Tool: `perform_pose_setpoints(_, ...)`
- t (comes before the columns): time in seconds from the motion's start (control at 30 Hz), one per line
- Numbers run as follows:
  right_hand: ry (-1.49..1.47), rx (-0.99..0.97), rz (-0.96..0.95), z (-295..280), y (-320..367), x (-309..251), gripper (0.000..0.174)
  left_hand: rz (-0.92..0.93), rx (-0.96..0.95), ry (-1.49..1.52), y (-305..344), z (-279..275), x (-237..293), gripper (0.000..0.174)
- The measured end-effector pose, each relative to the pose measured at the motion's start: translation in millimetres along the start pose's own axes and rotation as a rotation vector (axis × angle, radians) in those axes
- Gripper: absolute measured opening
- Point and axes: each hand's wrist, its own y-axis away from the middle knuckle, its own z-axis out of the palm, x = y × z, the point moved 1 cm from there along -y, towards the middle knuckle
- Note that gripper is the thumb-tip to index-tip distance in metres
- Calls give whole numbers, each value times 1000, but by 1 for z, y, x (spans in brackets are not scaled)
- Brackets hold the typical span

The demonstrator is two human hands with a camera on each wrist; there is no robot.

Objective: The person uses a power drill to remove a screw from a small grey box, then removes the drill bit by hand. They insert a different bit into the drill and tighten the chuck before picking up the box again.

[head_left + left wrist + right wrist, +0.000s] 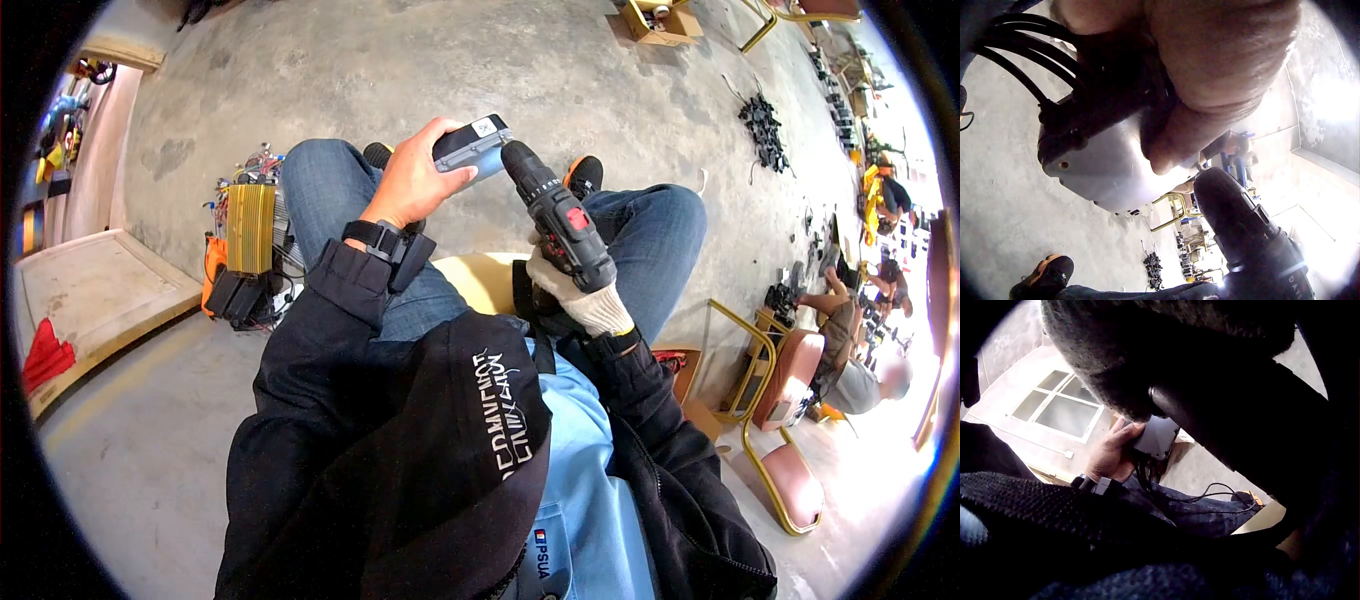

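Observation:
In the head view my bare left hand (408, 180) grips a flat box (462, 146) with a black side, a silver metal face and a white label. Black cables (1035, 51) run from the box in the left wrist view, and a small hole shows near one corner of its silver face. My right hand (578, 298), in a white knit glove, holds a black cordless drill (562, 222) with a red patch on its body. The drill's nose points at the edge of the box, its tip right by that edge in the left wrist view. The drill hides most of the gloved fingers.
On the floor left of my legs sits a pile of gold finned metal blocks (250, 228) with wires. A wooden board (105, 275) bearing a red cloth (45, 357) is farther left. Chairs (790, 380), a cardboard box (660, 22) and black parts (763, 130) lie to the right. Other people sit beyond.

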Motion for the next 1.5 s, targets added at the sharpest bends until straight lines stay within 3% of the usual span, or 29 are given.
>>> perform_pose_setpoints(0.4,126,-9,-70,-1,-2,-8,41,-2,4,-15,0,0,0,52)
perform_pose_setpoints(0.7,-25,-32,2,0,0,-3,39,-15,-2,-3,1,-1,2,52)
perform_pose_setpoints(0.9,43,-16,-76,1,-2,-15,36,-15,-4,-10,1,0,0,52)
perform_pose_setpoints(1.1,-46,-19,15,1,1,-5,38,0,1,9,2,-1,0,53)
perform_pose_setpoints(1.5,7,-23,-42,1,-1,-7,38,18,3,8,1,-1,0,52)
